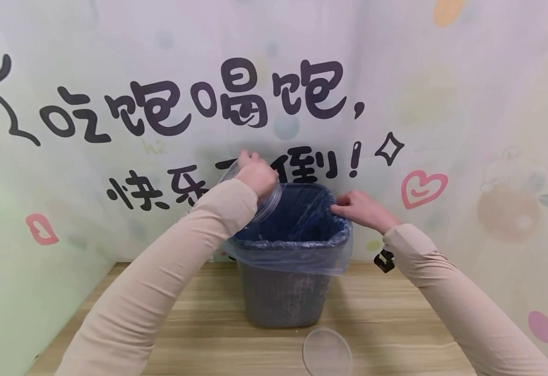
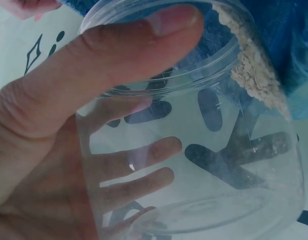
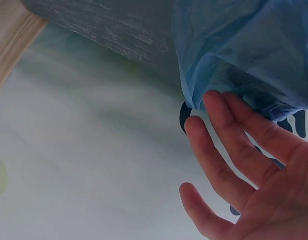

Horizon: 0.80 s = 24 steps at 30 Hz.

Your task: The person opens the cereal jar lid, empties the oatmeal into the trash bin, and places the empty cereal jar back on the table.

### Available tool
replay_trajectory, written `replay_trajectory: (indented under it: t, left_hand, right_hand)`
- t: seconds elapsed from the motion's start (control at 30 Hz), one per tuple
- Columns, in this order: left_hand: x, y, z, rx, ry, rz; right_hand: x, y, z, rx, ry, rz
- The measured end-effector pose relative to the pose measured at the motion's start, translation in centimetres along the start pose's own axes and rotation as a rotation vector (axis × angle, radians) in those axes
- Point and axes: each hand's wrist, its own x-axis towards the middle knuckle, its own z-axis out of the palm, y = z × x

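My left hand grips a clear plastic jar, tipped with its mouth over the trash bin. In the left wrist view the thumb crosses the jar near its neck, and the other fingers show through the far wall. Beige flaky crumbs lie along the jar's lower side by the mouth. A blue plastic bag lines the grey bin and folds over its rim. My right hand holds the bin's right rim, its fingers against the outside of the bag in the right wrist view; the thumb is hidden there.
A round clear lid lies on the wood-grain table, in front of the bin. Behind the bin hangs a pale printed backdrop with dark lettering. A black strap piece hangs under the right wrist.
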Motion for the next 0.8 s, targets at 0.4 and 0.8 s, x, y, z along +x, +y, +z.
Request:
replay_trajectory:
  t: [0.4,0.8]
  left_hand:
    - [-0.42,0.06,-0.32,0.021,-0.026,0.036]
    - [-0.9,0.18,-0.72,0.04,-0.032,0.03]
  right_hand:
    - [0.02,-0.04,0.03,0.005,0.009,-0.008]
    - [0.06,-0.04,-0.01,0.008,0.001,-0.009]
